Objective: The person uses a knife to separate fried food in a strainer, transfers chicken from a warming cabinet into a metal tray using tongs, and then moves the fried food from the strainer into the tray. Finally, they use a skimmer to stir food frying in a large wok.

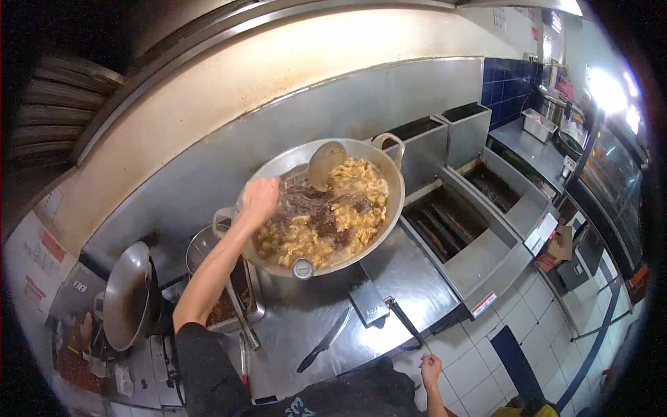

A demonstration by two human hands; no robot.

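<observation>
A wide metal wok [399,208] with two loop handles holds dark bubbling oil and golden frying pieces [358,194]. My left hand [261,200] is closed in a fist over the wok's left side. A round metal skimmer [326,165] is tilted in the oil at the far side; its handle is mostly hidden, but it appears to run to my left hand. My right hand [431,370] hangs low beyond the counter's front edge, fingers curled, with nothing visible in them. A round dial thermometer [303,269] sits at the wok's near rim.
On the steel counter [431,285] lie a black-handled knife [325,340] and a grey block [368,302]. A tray [253,306] with a long-handled tool [243,313] stands left. A second wok [128,299] is farther left. Fryer wells [479,267] line the right.
</observation>
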